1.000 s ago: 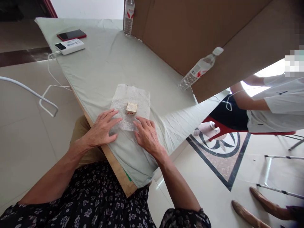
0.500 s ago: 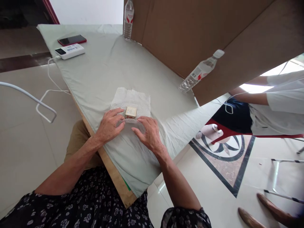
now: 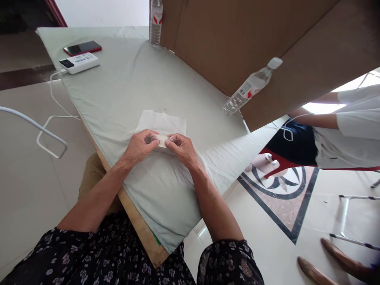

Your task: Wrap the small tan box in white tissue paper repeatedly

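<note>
A thin, crinkled white wrapping sheet (image 3: 162,121) lies on the cloth-covered table near its front corner; whether it is bubble wrap or paper I cannot tell. Its near edge is folded up over the small box, which is now covered and shows only as a pale shape between my hands. My left hand (image 3: 140,146) closes on the fold at the left, thumb and fingers pinched together. From the right side, my right hand (image 3: 183,149) pinches the same fold, its thumb pressing on top. The two thumbs are a short gap apart.
A water bottle (image 3: 252,86) leans against a large cardboard panel (image 3: 237,43); another bottle (image 3: 156,23) stands at its far end. A phone (image 3: 82,48) and a white power bank (image 3: 79,63) with a cable lie at the left edge. Another person (image 3: 356,122) sits at the right.
My hands were open beside the uncovered small box. They have since closed on the sheet's near edge and folded it over the box. The view has shifted slightly.
</note>
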